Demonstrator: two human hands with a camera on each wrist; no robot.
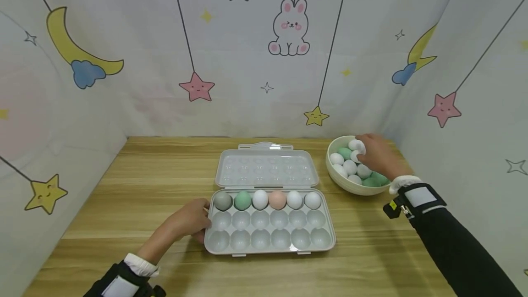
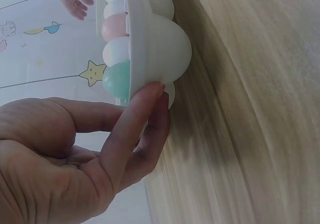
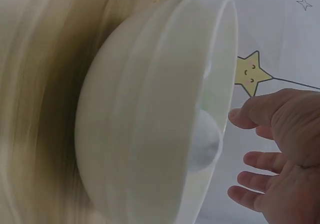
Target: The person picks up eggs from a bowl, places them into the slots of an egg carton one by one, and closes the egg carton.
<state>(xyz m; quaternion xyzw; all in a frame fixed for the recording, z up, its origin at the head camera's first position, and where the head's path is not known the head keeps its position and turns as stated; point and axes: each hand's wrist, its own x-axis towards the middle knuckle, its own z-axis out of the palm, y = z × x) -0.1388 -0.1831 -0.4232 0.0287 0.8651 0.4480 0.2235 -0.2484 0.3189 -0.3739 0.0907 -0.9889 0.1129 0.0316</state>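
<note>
A pale plastic egg box (image 1: 270,250) lies on the table, its clear lid (image 1: 266,164) folded back. Its back row carries several eggs: grey, green (image 1: 242,200), white (image 1: 260,200) and pink (image 1: 277,200); the other two rows hold none. At the box's left end, my left hand (image 1: 191,218) pinches the rim between thumb and fingers, shown close in the left wrist view. On the right, a cream bowl (image 1: 350,189) holds white and green eggs. My right hand (image 1: 379,152) hovers at the bowl's rim; in the right wrist view its fingers (image 3: 262,161) are spread, holding nothing.
The wood-grain table (image 1: 156,164) meets a printed cloth backdrop (image 1: 247,118) at its far edge. Cloth also hangs along the left and right sides. The bowl stands close to the back right corner, just right of the lid.
</note>
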